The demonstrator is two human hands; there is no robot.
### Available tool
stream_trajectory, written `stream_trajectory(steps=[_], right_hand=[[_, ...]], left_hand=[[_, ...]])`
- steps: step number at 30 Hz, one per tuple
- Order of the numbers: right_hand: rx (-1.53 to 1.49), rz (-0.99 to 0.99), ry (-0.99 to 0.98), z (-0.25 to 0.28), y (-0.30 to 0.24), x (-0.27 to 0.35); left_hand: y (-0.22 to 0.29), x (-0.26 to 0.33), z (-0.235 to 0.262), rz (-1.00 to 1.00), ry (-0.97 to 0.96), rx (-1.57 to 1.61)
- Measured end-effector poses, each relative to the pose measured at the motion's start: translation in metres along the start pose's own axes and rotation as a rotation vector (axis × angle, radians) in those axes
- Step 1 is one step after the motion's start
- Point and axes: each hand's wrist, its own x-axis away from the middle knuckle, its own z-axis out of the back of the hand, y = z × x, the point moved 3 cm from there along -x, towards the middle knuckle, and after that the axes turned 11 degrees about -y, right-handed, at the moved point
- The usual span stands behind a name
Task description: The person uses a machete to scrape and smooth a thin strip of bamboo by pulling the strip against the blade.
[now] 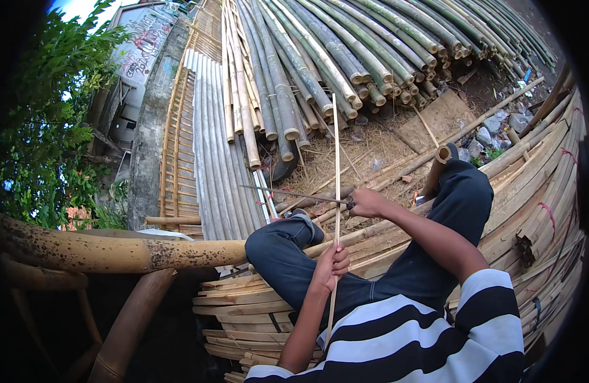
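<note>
Upright in front of my body stands a long, thin, pale bamboo strip (pixel 336 166). My left hand (pixel 333 263) is wrapped round its lower part, near my lap. Further up, my right hand (pixel 366 203) grips the handle of a knife (pixel 288 193) with a long, narrow, dark blade. The blade points left and crosses the strip close to the handle; whether its edge bites into the strip I cannot tell. The strip's lower end runs down against my striped shirt.
I sit on stacked split bamboo slats (pixel 237 298), with more bundled slats (pixel 530 210) curving along the right. A thick bamboo pole (pixel 116 249) lies at my left. Ahead are piled green bamboo poles (pixel 345 51), corrugated sheets (pixel 218 147) and a bamboo ladder (pixel 173 153).
</note>
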Motion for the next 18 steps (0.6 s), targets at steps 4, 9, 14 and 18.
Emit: stream_trajectory(steps=[4,9,14,18], right_hand=[[0.328,0.068,-0.138,-0.02,-0.028,0.0],[-0.06,-0.312,0.187,0.036,0.052,-0.021],[-0.215,-0.588,0.428,0.052,0.146,-0.003],[-0.322,-0.673,0.468,0.033,0.173,0.01]], left_hand=[[-0.004,0.01,0.004,-0.056,0.101,-0.105],[-0.025,0.032,-0.018,-0.003,0.146,-0.283],[-0.031,0.039,-0.005,0.046,0.116,-0.178],[-0.006,0.04,0.004,-0.002,0.092,-0.1]])
